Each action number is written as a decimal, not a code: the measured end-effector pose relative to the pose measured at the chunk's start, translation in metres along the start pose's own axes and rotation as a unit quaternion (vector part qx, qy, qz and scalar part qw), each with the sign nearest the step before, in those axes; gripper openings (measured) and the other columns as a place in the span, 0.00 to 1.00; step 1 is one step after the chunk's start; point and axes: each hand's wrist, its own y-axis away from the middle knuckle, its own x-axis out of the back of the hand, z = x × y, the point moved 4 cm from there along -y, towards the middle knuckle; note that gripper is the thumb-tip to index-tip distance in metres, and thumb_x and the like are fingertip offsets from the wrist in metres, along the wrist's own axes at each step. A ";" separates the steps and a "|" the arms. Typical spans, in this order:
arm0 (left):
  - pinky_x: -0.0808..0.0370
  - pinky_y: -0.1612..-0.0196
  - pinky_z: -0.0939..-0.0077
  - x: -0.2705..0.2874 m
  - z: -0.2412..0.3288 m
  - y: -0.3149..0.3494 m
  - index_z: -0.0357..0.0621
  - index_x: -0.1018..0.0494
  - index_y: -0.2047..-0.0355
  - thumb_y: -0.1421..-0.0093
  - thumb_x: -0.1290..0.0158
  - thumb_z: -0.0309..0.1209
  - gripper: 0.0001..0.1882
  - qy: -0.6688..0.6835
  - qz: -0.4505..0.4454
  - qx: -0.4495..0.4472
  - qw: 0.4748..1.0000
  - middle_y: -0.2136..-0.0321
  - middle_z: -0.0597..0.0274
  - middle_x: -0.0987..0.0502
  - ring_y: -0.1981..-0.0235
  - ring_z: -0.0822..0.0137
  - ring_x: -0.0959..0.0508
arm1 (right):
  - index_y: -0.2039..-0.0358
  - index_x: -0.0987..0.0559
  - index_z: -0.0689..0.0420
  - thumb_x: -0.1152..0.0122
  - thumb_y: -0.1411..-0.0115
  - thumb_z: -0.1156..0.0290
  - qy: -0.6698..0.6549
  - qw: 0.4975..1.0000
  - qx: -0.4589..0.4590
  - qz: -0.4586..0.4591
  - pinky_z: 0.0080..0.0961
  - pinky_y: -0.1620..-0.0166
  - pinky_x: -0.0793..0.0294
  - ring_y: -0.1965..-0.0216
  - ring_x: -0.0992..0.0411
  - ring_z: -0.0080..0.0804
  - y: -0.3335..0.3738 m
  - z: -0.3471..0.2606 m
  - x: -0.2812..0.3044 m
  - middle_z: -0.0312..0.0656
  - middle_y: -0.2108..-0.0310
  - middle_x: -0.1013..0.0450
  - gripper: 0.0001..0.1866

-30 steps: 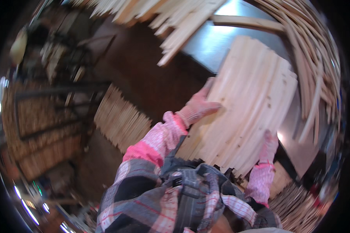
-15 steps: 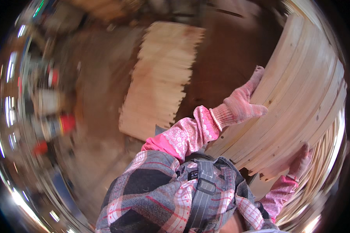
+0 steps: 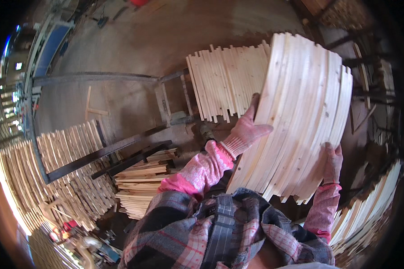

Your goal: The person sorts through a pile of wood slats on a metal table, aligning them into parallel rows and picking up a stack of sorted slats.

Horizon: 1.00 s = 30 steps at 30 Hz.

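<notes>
Between my hands is a layer of pale wooden slats (image 3: 300, 112), lying side by side with uneven ends. My left hand (image 3: 247, 131), in a pink knit glove, grips the left edge of the slats, its thumb over the top face. On the opposite edge, closer to my body, my right hand (image 3: 332, 165) holds the slats in a matching glove. Both hands press inward from the sides; fingers under the wood are hidden. Just beyond the left hand, another stack of slats (image 3: 226, 78) is partly covered by the held layer.
A dark metal frame (image 3: 96, 154) stands at the left, with a large slat stack (image 3: 67, 166) beside it. Shorter boards (image 3: 141, 186) lie by my left arm. More long strips (image 3: 368, 204) are at the lower right. A blue panel (image 3: 52, 49) stands far left.
My body has turned, and the surroundings have swung into a different view. Both hands keep their grip on the slats, which now sit more upright in the picture.
</notes>
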 end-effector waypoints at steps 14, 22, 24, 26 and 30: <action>0.20 0.61 0.78 0.087 -0.063 -0.005 0.56 0.51 0.28 0.48 0.40 0.14 0.51 0.118 0.221 0.043 0.967 0.56 0.63 0.21 0.67 0.74 0.21 | 0.46 0.30 0.63 0.26 0.50 0.71 -0.194 0.952 -0.151 -0.184 0.35 0.50 0.25 0.56 0.25 0.36 -0.088 0.003 -0.151 0.44 0.58 0.24 0.32; 0.20 0.54 0.69 0.198 -0.139 -0.052 0.46 0.37 0.35 0.45 0.42 0.18 0.36 0.078 0.245 0.053 0.965 0.51 0.58 0.23 0.57 0.67 0.21 | 0.43 0.32 0.65 0.22 0.51 0.61 -0.080 0.956 -0.112 -0.260 0.29 0.49 0.26 0.55 0.25 0.33 -0.161 0.117 -0.251 0.43 0.52 0.24 0.40; 0.23 0.49 0.71 0.252 -0.161 -0.078 0.44 0.33 0.39 0.38 0.44 0.30 0.26 0.050 0.256 0.101 0.960 0.52 0.59 0.23 0.55 0.67 0.22 | 0.44 0.31 0.65 0.25 0.49 0.55 0.137 0.944 -0.166 -0.248 0.34 0.48 0.25 0.54 0.24 0.40 -0.177 0.154 -0.297 0.48 0.53 0.24 0.39; 0.28 0.48 0.76 0.336 -0.216 -0.107 0.43 0.29 0.43 0.34 0.47 0.40 0.23 -0.191 0.338 0.213 0.896 0.53 0.63 0.22 0.54 0.71 0.24 | 0.47 0.28 0.66 0.29 0.46 0.49 0.419 0.869 -0.125 -0.232 0.39 0.49 0.24 0.53 0.23 0.49 -0.189 0.194 -0.322 0.55 0.56 0.23 0.38; 0.30 0.47 0.73 0.391 -0.309 -0.117 0.42 0.27 0.44 0.36 0.47 0.51 0.29 -0.208 0.433 0.215 0.851 0.53 0.59 0.21 0.51 0.66 0.24 | 0.48 0.24 0.64 0.31 0.46 0.47 0.573 0.738 -0.143 -0.326 0.39 0.49 0.24 0.51 0.24 0.51 -0.204 0.172 -0.355 0.56 0.55 0.22 0.35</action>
